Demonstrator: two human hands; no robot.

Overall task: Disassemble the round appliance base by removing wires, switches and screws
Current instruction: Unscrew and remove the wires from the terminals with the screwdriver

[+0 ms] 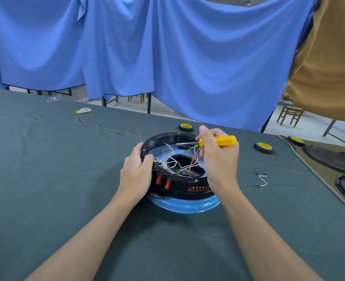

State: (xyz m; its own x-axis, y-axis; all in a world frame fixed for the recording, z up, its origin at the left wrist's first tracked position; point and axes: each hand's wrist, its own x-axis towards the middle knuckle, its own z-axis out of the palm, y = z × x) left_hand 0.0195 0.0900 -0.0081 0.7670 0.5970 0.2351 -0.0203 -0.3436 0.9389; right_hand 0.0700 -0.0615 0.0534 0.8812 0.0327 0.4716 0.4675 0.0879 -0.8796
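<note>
The round black appliance base point(187, 188) lies upside down on the green table cloth, with a blue film-covered rim below it. Two red rocker switches point(163, 181) sit on its near left side. White wires point(173, 149), a red wire point(194, 160) and a yellow-green wire point(191, 148) cross the open inside. My left hand point(136, 175) grips the base's left wall beside the switches. My right hand point(218, 157) holds a yellow-handled screwdriver point(222, 140) level over the base, its metal shaft pointing left toward the far rim.
Three black rolls of tape with yellow cores point(185, 127) point(263, 147) point(295, 140) lie behind and to the right. A loose white wire piece point(261, 179) lies right of the base. Dark round covers point(329, 158) sit at the right edge. A white scrap point(83, 110) lies far left.
</note>
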